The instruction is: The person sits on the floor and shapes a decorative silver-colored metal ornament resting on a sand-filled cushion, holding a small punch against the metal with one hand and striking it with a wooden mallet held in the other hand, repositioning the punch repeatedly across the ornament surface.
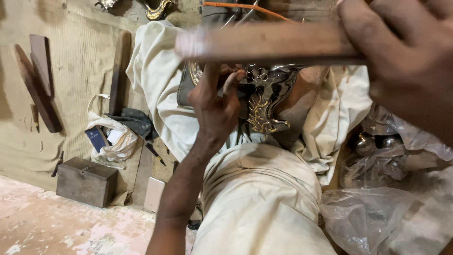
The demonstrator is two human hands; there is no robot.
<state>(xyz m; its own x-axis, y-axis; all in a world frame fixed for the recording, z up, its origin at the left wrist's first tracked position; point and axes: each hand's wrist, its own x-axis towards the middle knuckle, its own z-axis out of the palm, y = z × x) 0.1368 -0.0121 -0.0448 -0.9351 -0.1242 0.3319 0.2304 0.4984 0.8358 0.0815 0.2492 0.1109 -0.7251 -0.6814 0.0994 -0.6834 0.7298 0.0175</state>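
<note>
On the far left, dark wooden pieces (40,85) lie on a tan mat (75,61), with a small wooden box (86,182) below them at the edge of the bare floor (42,226). Beside the box sits a white bag (113,141) holding a blue packet and papers. In the middle, the left hand (214,106) presses down on a shiny metal ornament (266,101), its fingers (232,80) curled together against the upper edge; the ornament rests on the person's lap, on cream cloth (259,198) draped over the legs. The ornament already shows a bright silver polish and a raised golden leaf motif, so much of the surface work looks done, though how much remains I cannot judge. Above it a blurred wooden handle (264,42) crosses the view, clamped in the right hand (401,52) at the top right, and it hides the ornament's top. To the right, crumpled clear plastic (377,208) holds more shiny metal pieces (373,141).
</note>
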